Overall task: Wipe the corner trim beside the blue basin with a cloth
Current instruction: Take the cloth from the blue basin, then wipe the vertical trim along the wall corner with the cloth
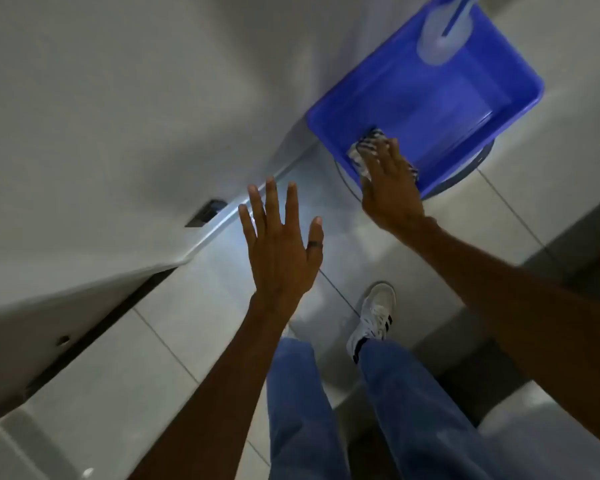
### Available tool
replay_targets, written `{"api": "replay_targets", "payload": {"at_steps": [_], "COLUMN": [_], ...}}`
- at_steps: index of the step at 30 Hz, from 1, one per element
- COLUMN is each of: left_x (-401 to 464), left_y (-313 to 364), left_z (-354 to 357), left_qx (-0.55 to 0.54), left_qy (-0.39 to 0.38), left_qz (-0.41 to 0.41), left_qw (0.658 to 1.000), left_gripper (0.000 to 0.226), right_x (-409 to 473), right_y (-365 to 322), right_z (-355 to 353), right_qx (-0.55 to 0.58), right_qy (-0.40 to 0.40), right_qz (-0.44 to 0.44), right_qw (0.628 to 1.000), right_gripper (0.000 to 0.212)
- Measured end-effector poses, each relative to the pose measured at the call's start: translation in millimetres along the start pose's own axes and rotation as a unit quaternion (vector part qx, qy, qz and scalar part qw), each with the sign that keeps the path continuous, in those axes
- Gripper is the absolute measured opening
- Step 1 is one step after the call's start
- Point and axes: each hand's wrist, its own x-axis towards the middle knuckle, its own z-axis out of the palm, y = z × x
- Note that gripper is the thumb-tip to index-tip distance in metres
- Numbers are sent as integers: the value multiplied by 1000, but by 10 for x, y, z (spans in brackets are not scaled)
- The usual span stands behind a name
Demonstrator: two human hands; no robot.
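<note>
A blue basin (426, 98) stands on the tiled floor at the upper right, against the white wall. On its near rim lies a dark-and-white patterned cloth (368, 143). My right hand (390, 188) rests over that cloth with its fingers laid flat on it. My left hand (279, 244) hovers above the floor with fingers spread and nothing in it. A pale shiny trim strip (222, 223) runs along the foot of the wall, from the basin's left corner down toward the left.
A translucent bottle (440, 32) stands in the basin's far end. A small dark rectangular fitting (207, 213) sits low on the wall. My jeans and a white shoe (374, 317) are below the hands. Grey floor tiles (187, 306) spread around.
</note>
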Motion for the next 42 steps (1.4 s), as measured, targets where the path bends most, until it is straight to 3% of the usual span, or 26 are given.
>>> {"api": "replay_targets", "payload": {"at_steps": [3, 6, 8, 12, 15, 18, 21, 25, 28, 29, 32, 33, 37, 42], "left_x": [144, 167, 146, 64, 13, -12, -28, 13, 145, 205, 469, 598, 1238, 1842], "left_y": [-23, -51, -73, -88, -128, -201, -323, -535, -765, -857, -1151, -1233, -1417, -1435], "left_z": [423, 738, 867, 915, 862, 777, 745, 902, 1214, 1342, 1707, 1814, 2022, 2156], "left_qx": [13, 25, 28, 30, 9, -11, -27, -25, 18, 43, 117, 146, 258, 354], "left_qy": [-41, -47, -62, -101, -90, -55, -26, 6, 16, 19, 31, 35, 78, 119], "left_qz": [0, 24, 31, 15, 14, 10, -6, -32, 3, 20, 80, 112, 252, 303], "left_qw": [999, 998, 997, 994, 996, 998, 999, 999, 1000, 999, 989, 982, 929, 877], "left_gripper": [75, 73, 74, 74, 73, 74, 73, 71, 71, 72, 76, 78, 79, 78], "right_x": [395, 633, 690, 758, 758, 647, 377, -112, -380, -403, -270, -183, 235, 805], "right_y": [391, 660, 749, 738, 655, 393, 5, -465, -715, -768, -828, -813, -710, -440], "right_z": [214, 357, 413, 456, 361, 256, 226, 570, 1243, 1522, 2328, 2569, 3249, 3697], "right_qx": [-32, -93, -133, -155, -121, -4, 178, 362, 477, 533, 693, 721, 762, 816], "right_qy": [-66, -160, -169, -114, -63, 31, 98, 157, 170, 170, 130, 115, 102, 153], "right_qz": [30, 2, -6, -5, 2, 79, 120, 144, 225, 274, 412, 423, 401, 321], "right_qw": [997, 983, 977, 981, 991, 996, 972, 908, 832, 782, 577, 536, 498, 456], "right_gripper": [70, 86, 96, 94, 78, 63, 57, 44, 44, 43, 44, 46, 47, 43]}}
